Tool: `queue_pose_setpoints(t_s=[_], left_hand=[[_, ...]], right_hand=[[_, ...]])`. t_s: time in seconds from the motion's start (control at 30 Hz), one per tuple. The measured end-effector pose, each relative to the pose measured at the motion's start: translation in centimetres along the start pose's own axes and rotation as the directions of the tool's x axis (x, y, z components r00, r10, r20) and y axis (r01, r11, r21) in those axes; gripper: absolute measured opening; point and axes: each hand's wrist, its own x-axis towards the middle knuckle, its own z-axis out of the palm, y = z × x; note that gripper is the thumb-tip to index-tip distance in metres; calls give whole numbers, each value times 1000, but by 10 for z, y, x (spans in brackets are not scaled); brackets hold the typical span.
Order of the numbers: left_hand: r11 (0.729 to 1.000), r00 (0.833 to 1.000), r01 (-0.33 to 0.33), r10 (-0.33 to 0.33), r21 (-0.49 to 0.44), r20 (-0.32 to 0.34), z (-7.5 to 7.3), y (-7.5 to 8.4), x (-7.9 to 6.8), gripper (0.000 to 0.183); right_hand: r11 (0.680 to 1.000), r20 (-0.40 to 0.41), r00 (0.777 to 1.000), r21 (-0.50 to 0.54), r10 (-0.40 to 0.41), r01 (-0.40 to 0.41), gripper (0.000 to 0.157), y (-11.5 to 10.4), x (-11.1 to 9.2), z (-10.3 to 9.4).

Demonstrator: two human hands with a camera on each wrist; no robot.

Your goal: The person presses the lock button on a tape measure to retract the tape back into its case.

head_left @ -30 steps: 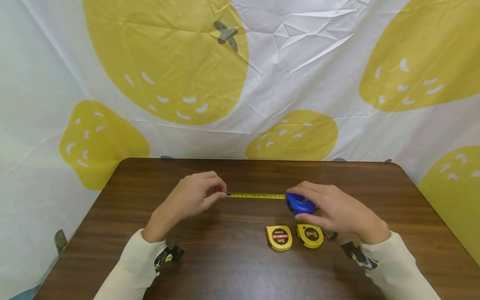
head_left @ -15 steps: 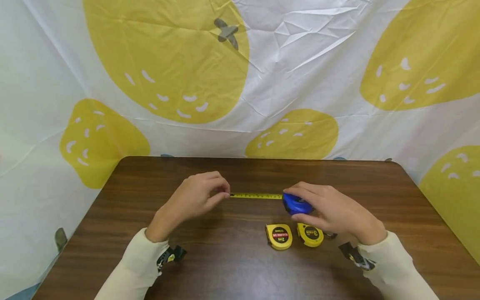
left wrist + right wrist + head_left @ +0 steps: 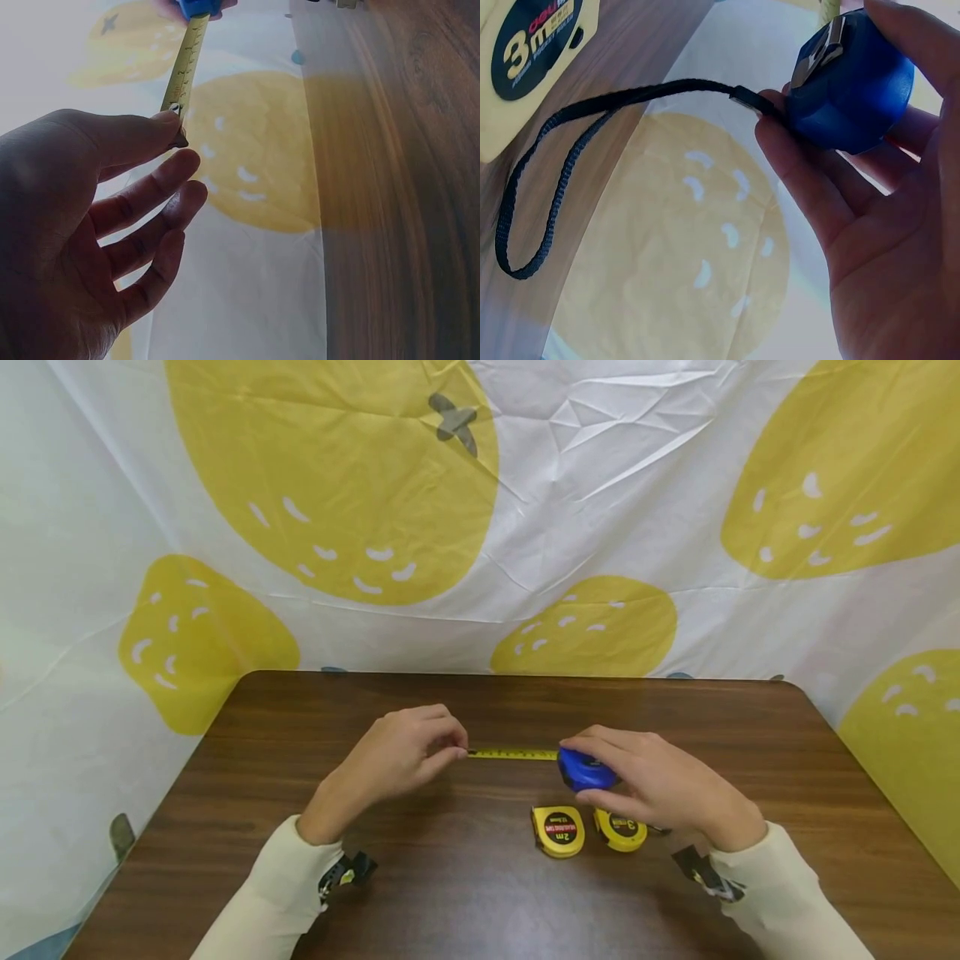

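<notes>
My right hand [image 3: 660, 772] grips a blue tape measure [image 3: 587, 770] over the table, thumb on the near side and fingers on the far side. From its case a yellow blade [image 3: 513, 754] runs out to the left. The thumb and forefinger of my left hand [image 3: 401, 750] pinch the hooked end of that blade; the left wrist view shows the other fingers [image 3: 161, 251] loosely bent below it. A metal clip [image 3: 821, 56] and a black wrist strap [image 3: 630, 97] show on the case in the right wrist view, with the strap hanging in a loop.
Two yellow tape measures lie on the brown wooden table [image 3: 450, 877]: one marked 2m [image 3: 558, 832], the other marked 3 [image 3: 621, 832], partly under my right hand in the head view. A white cloth [image 3: 525, 527] with yellow fruit shapes hangs behind the table.
The hands have come closer together: the right moved left with the blue case, the left moved slightly right. The stretch of yellow blade between them is shorter.
</notes>
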Motion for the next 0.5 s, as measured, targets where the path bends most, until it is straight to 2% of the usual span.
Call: queue_pose_setpoints(t_s=[0.2,0.5], left_hand=[[1000,1000,2,-2,-3,23,3,2,1,7],[1000,999,-29,29,-5,32,8,6,3,6]], right_hand=[[1000,26,999,5,27,-28,55,-5,3,2],[1000,3,1000,1,-2,2,54,-9,7,8]])
